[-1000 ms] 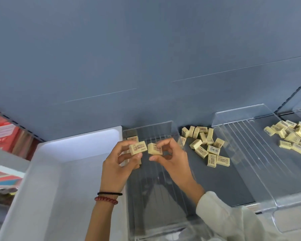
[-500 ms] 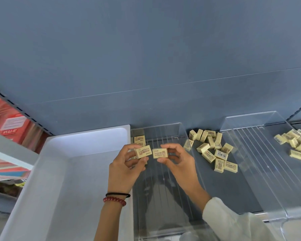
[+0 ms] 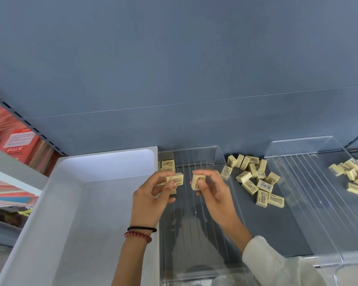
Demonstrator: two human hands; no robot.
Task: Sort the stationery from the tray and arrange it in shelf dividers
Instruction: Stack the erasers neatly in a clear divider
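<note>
My left hand (image 3: pixel 151 198) pinches a cream eraser (image 3: pixel 175 179) flat, label up, over the left edge of a clear shelf divider (image 3: pixel 219 153). My right hand (image 3: pixel 212 190) pinches a second eraser (image 3: pixel 197 181) turned on end, a little to the right of the first. A short row of erasers (image 3: pixel 168 163) is lined up at the divider's back left corner. Several loose erasers (image 3: pixel 254 179) lie in a heap on the dark shelf to the right of that divider. The white tray (image 3: pixel 103 162) stands on the left, its visible inside bare.
A second clear divider (image 3: pixel 310 162) sits further right, with more erasers (image 3: pixel 353 176) beyond it. Red and orange packets (image 3: pixel 19 145) fill the neighbouring shelf at far left. A grey back panel (image 3: pixel 174 79) rises behind everything.
The two erasers, held side by side before, have drawn apart. My right hand has turned its eraser from flat onto its end. The view has shifted slightly.
</note>
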